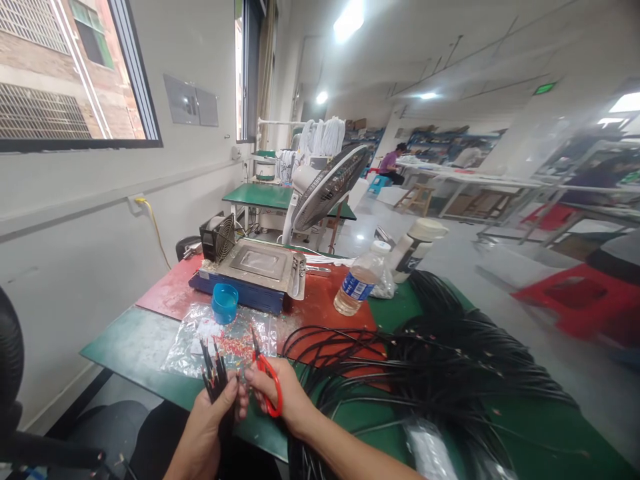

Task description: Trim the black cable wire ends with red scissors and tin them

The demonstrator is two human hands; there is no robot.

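Observation:
My left hand (217, 413) is closed around a bunch of black cables (213, 367), whose ends stick up above my thumb. A pair of red-handled scissors (273, 387) is in my right hand (280, 393), blades pointing up and away. The fingertips of both hands come close together by the cable ends; what lies between them is too small to make out. Beyond my hands a clear plastic bag (185, 340) lies flat, strewn with small red and yellow clippings (233, 345). A blue cup (225, 303) stands on the bag's far side.
A solder pot-like metal machine (257, 260) with a small fan stands behind the cup. To its right are a labelled bottle (356, 283) and a white jug (415, 247). Black cables (450, 353) heap across the table's right side. A large fan (330, 187) rises behind.

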